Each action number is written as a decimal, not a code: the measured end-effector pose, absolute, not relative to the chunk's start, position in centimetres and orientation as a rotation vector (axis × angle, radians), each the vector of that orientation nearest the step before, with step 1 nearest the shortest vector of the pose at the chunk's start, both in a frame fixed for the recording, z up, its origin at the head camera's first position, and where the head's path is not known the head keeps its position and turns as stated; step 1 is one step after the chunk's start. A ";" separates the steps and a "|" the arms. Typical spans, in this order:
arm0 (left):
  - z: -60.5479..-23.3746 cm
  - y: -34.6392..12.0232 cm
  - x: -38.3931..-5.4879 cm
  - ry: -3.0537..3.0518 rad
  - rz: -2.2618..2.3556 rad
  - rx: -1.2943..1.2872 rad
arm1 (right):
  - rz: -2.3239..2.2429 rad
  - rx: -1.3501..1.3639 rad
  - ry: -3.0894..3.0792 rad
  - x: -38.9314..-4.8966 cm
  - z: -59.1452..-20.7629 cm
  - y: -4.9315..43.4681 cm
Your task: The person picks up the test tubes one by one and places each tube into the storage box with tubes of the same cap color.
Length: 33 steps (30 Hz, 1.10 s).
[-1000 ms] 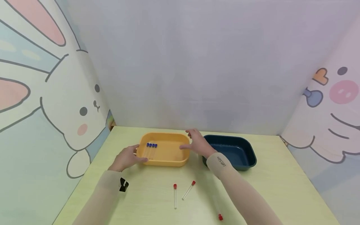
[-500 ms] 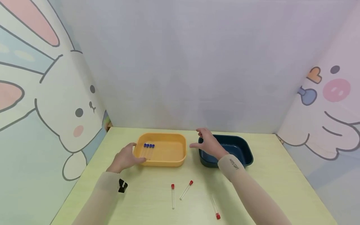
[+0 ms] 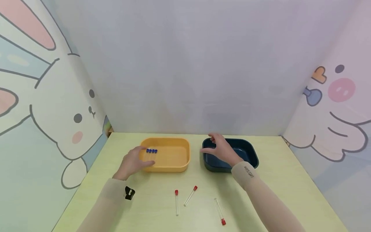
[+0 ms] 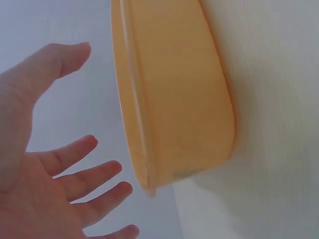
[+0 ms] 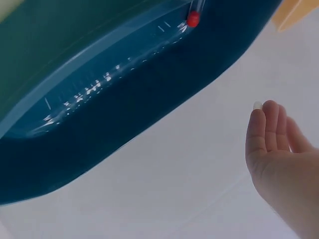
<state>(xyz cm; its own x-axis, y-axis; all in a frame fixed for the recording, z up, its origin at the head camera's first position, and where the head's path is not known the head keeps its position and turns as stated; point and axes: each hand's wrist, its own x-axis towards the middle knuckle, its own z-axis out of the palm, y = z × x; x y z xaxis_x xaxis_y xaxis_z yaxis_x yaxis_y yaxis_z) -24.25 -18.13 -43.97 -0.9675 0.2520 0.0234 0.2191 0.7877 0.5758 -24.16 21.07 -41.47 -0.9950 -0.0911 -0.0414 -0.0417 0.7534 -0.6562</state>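
My left hand (image 3: 131, 163) hovers at the left end of a yellow tray (image 3: 174, 168), thumb and fingers apart. In the left wrist view the fingers are spread and hold nothing, a gap from the tray's wall (image 4: 184, 89). Several clear tubes with blue caps (image 3: 151, 151) lie side by side in the yellow tray. My right hand (image 3: 223, 150) is above the left part of a dark blue tray (image 3: 252, 151), holding nothing, fingers loosely bent. Inside that tray the right wrist view shows a red cap (image 5: 193, 19) on a clear tube.
Three clear tubes with red caps lie on the table in front of the trays: one upright in view (image 3: 176, 203), one slanted (image 3: 190, 196), one farther right (image 3: 219, 211). A pale wall covering (image 3: 185, 80) stands behind the table.
My right hand has moved right, from the yellow tray's right end to above the dark blue tray. My left hand has shifted slightly over the yellow tray's left rim. The view has drifted a little.
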 end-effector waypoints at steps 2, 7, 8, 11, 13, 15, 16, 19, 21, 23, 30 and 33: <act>-43.7 -17.6 -24.1 2.911 0.939 0.404 | -1.079 -0.114 2.876 -23.9 -41.5 21.5; -43.5 -16.5 -23.7 2.929 0.926 0.492 | -1.072 -0.119 2.891 -23.5 -41.6 22.3; -43.5 -16.3 -23.6 2.936 0.923 0.511 | -1.076 -0.114 2.890 -23.4 -41.6 22.6; -43.5 -15.7 -23.4 2.957 0.933 0.581 | -1.074 -0.112 2.900 -23.0 -41.8 23.5; -43.6 -15.3 -23.2 2.961 0.945 0.629 | -1.078 -0.107 2.907 -22.7 -42.0 24.2; -43.8 -14.9 -23.0 2.960 0.956 0.662 | -1.083 -0.099 2.918 -22.5 -42.2 24.9; -43.9 -14.7 -23.0 2.961 0.953 0.678 | -1.082 -0.100 2.926 -22.3 -42.3 25.3; -44.0 -14.0 -22.7 2.960 0.951 0.716 | -1.092 -0.089 2.936 -22.0 -42.5 26.3; -44.1 -13.6 -22.5 2.961 0.939 0.760 | -1.093 -0.089 2.943 -21.8 -42.6 27.0; -44.1 -13.2 -22.4 2.945 0.945 0.799 | -1.085 -0.083 2.956 -21.5 -42.7 27.7; -43.9 -11.9 -21.8 2.867 0.973 0.936 | -1.012 -0.078 3.048 -20.6 -42.7 29.8; -43.7 -11.4 -21.5 2.828 0.968 0.999 | -1.001 -0.054 3.081 -20.3 -42.8 30.7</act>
<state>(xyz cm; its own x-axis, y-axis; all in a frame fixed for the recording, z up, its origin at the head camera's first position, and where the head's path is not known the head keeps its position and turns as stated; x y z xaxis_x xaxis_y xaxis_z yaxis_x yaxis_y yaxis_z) -21.48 -11.37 -43.75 -0.7991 0.5656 0.2039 0.5720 0.6106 0.5477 -20.33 30.69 -42.80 -0.9946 -0.0011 0.1036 -0.0618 0.8090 -0.5846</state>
